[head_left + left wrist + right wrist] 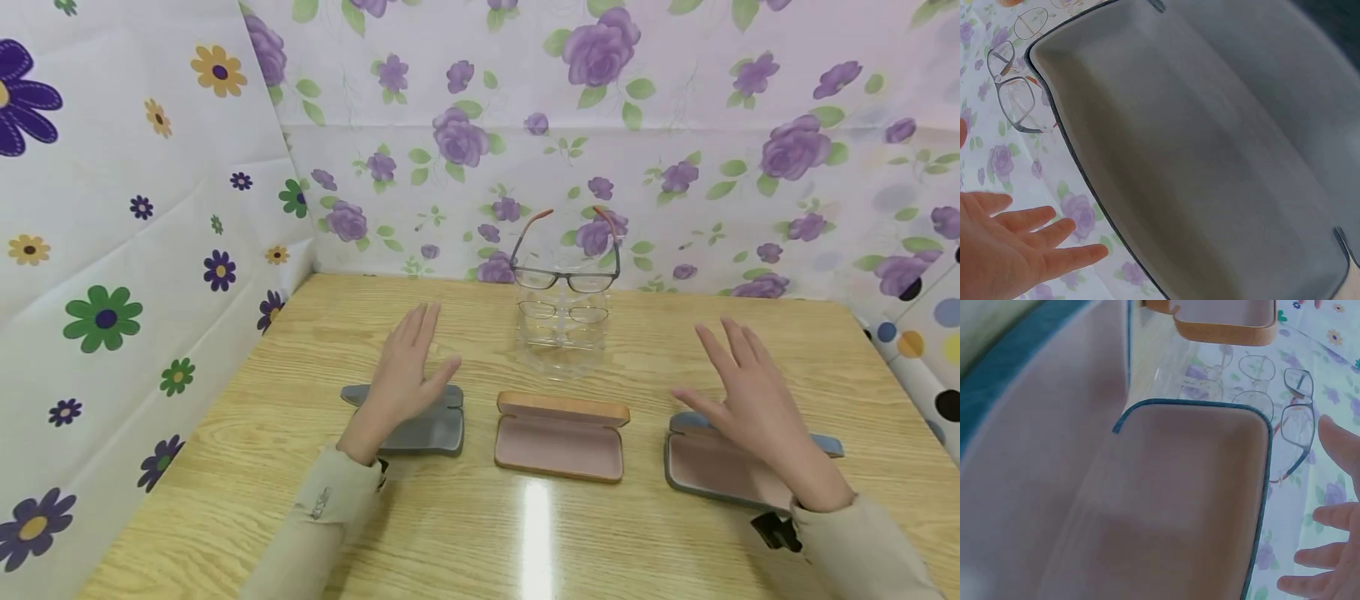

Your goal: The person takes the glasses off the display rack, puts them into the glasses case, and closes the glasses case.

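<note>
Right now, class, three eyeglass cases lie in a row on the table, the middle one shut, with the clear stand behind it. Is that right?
Not quite: the middle case is open, its pink lining showing, as the head view shows. It lines up with the gray case and the blue-lidded case on the table, the clear stand behind it.

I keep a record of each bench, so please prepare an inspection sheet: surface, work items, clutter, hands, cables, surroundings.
Surface: wooden table, glare near the front.
Work items: gray case, orange case and blue case, all open; clear stand holding glasses.
Clutter: nothing seen.
Hands: left hand raised by the gray case, right hand by the blue case; fingers extended, holding nothing.
Cables: nothing seen.
Surroundings: flowered back sheet, flowered left sheet, dotted right sheet.
</note>
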Action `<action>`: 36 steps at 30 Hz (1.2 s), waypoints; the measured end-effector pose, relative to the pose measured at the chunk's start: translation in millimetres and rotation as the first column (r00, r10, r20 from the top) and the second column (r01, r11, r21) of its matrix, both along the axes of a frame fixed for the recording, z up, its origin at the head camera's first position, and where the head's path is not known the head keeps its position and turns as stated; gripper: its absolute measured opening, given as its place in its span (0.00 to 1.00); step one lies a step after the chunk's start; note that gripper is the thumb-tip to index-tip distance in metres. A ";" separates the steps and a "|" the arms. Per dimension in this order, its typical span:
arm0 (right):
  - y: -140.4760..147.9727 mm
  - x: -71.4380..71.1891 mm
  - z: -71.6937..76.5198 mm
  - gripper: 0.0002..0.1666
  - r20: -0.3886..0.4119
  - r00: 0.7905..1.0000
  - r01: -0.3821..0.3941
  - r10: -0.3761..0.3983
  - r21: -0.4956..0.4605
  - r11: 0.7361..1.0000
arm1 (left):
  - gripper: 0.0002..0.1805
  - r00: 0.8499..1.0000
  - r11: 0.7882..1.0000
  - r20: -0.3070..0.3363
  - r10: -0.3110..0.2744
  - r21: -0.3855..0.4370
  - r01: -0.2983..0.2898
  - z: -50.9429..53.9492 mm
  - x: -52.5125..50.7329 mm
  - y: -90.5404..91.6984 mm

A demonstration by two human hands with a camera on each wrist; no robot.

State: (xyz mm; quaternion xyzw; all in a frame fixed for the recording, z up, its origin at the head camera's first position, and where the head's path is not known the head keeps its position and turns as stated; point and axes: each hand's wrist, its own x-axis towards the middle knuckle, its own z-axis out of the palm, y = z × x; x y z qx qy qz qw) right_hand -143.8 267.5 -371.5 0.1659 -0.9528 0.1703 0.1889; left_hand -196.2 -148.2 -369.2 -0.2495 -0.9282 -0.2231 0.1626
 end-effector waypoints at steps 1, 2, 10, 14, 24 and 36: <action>-1.3 -1.6 1.3 0.50 -0.019 1.000 -0.008 0.008 -0.004 1.000 | 0.40 1.000 1.000 -0.008 -0.009 0.027 0.009 0.6 -1.6 1.2; -2.7 -3.0 2.7 0.50 -0.032 0.999 -0.015 0.015 -0.012 1.000 | 0.39 1.000 0.999 -0.016 -0.015 0.052 0.016 1.1 -3.1 2.5; -17.1 -13.2 11.1 0.43 -0.079 0.997 -0.027 0.017 -0.132 0.991 | 0.33 0.999 0.965 0.005 -0.054 0.258 0.051 5.5 -11.3 16.2; -24.6 -20.2 12.5 0.36 -0.156 0.988 -0.044 0.013 -0.194 0.980 | 0.29 0.996 0.919 0.042 -0.081 0.389 0.058 7.8 -17.0 24.4; -40.7 -36.3 14.9 0.29 -0.230 0.973 -0.053 -0.011 -0.272 0.961 | 0.26 0.990 0.834 0.063 -0.124 0.547 0.070 11.9 -32.0 43.4; -57.8 -52.4 20.1 0.22 -0.246 0.969 -0.086 -0.016 -0.400 0.913 | 0.22 0.982 0.712 0.141 -0.123 0.702 -0.011 23.7 -41.9 69.6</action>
